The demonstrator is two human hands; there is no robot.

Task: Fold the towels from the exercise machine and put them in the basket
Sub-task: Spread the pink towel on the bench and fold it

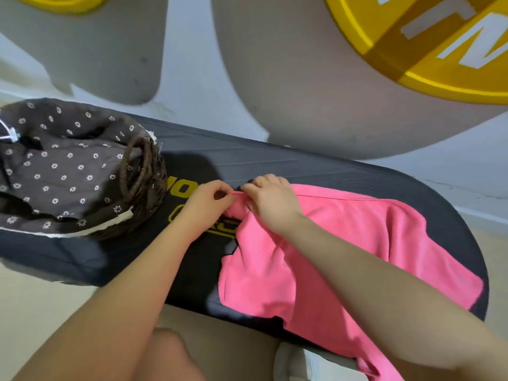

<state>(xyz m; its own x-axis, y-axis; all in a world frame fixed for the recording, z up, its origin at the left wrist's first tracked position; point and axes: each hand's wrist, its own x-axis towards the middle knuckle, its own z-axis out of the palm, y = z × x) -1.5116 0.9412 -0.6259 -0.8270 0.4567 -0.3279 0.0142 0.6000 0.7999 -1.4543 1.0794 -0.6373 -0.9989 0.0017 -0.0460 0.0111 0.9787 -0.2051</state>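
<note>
A pink towel (343, 243) lies spread and rumpled over the right half of a black padded bench (275, 160) with yellow lettering. Part of it hangs off the near edge. My left hand (209, 202) and my right hand (269, 199) meet at the towel's far left corner, and each pinches the hem there. A gold ring shows on my right hand. A dark wicker basket (145, 174) with a brown flowered fabric liner stands on the left end of the bench, just left of my hands. I see no towels inside it.
Behind the bench a white wall (192, 64) carries grey painted shapes and a large yellow round sign (426, 50). Beige floor (41, 303) lies below the bench. My knee (170, 353) and a white object (302, 364) sit at the bottom edge.
</note>
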